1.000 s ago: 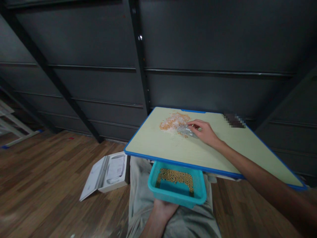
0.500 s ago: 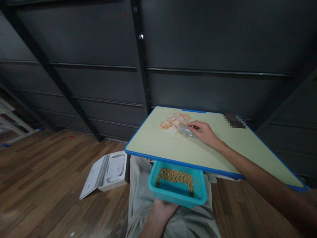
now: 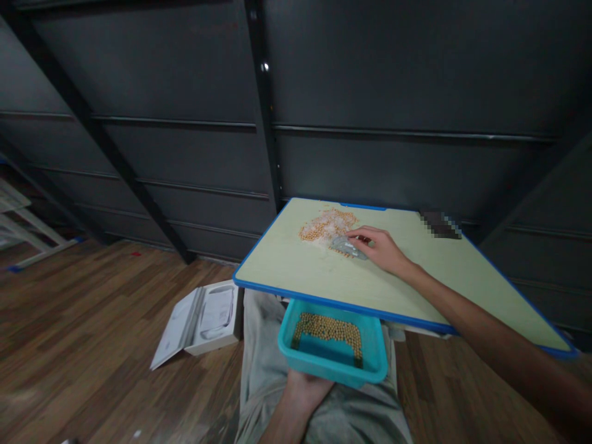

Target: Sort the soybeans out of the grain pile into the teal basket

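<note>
My right hand (image 3: 382,248) reaches across a pale green board with a blue edge (image 3: 324,283). Its fingers are pinched on a small clear plastic piece (image 3: 346,246) at the near side of a heap of yellow beans mixed with white grains (image 3: 326,226). Under the board's near edge, my left hand (image 3: 306,390) holds up a turquoise tray (image 3: 333,362) from below. A layer of yellow beans (image 3: 327,328) lies in the tray's far half. Only the heel of the left hand shows; its fingers are hidden under the tray.
An open white box (image 3: 203,320) lies on the wooden floor to the left of my legs. A dark panelled wall (image 3: 370,123) with slanted beams stands right behind the board. A white frame (image 3: 18,231) is at the far left.
The right hand and the plastic piece have slid slightly left toward the bean heap. The tray and left hand have stayed in place.
</note>
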`<state>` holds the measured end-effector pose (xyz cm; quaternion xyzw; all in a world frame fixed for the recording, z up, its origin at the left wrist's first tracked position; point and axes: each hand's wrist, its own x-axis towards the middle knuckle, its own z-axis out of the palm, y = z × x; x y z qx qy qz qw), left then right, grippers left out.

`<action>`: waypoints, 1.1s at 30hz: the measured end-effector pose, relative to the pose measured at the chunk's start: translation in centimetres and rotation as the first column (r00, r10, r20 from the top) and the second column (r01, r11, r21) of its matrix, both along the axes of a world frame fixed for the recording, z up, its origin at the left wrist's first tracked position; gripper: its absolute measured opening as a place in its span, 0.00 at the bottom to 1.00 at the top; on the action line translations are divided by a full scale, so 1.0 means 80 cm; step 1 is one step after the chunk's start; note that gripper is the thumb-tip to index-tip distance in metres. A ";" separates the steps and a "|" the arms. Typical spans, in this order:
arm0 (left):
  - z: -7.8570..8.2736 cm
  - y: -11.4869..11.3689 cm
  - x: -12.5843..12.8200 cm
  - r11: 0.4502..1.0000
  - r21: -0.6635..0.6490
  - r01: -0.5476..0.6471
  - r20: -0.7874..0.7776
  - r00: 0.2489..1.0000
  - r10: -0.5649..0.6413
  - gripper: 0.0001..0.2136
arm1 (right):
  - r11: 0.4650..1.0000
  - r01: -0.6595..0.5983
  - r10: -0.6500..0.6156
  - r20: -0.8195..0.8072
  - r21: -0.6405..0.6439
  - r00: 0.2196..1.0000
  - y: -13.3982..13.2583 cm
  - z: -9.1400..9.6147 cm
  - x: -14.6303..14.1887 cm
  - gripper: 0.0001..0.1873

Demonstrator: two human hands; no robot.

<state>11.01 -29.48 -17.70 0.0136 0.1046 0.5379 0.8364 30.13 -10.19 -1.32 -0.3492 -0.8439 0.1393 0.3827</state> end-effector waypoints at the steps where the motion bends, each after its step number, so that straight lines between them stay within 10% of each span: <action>1: 0.002 0.000 0.000 1.000 -0.004 0.005 -0.002 1.000 -0.005 0.16 | 1.000 -0.003 0.003 -0.001 0.000 1.000 0.000 0.000 0.000 0.12; 33: 0.015 -0.001 0.000 0.999 -0.052 -0.003 -0.004 1.000 0.003 0.16 | 0.987 -0.148 0.150 0.010 -0.068 0.989 -0.025 0.013 -0.013 0.11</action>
